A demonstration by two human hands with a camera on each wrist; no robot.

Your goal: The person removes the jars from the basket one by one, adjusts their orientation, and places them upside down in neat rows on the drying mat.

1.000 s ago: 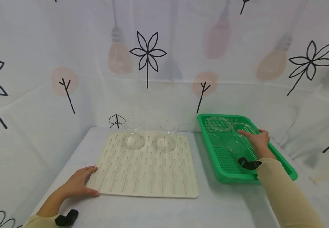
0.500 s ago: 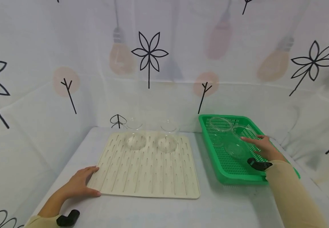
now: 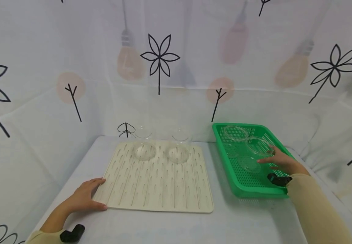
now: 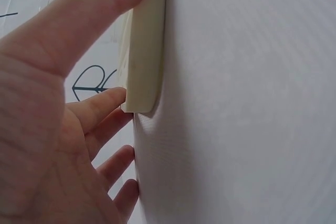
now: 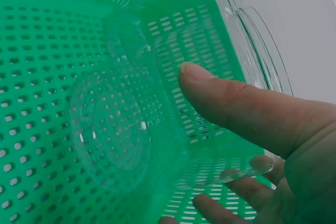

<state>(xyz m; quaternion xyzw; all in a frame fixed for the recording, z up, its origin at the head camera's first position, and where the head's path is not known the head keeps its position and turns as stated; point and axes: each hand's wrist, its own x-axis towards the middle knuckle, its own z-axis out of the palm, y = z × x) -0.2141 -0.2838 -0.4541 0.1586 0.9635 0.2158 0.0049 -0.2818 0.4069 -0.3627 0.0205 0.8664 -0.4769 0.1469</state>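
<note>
In the head view my left hand [image 3: 83,196] rests at the near left corner of a cream ridged drying mat [image 3: 157,189]. Its thumb lies at the mat's front edge and its spread fingers touch the left side. On the right, my right hand [image 3: 282,162] is round a clear cup [image 3: 259,146] inside the green basket [image 3: 240,193]. In the right wrist view, the thumb [image 5: 236,106] lies across the near side of the cup's wall, with the other fingers beyond it. A second clear cup [image 3: 236,133] stands behind it, to the left.
Two more clear cups, one on the left [image 3: 144,150] and one on the right [image 3: 177,153], stand at the mat's far end. A white cloth [image 3: 176,227] covers the table. Behind hangs a patterned curtain [image 3: 182,108].
The right hand and the cup in the basket have shifted toward the near side, away from the back rim. My left hand stays at the mat's corner.
</note>
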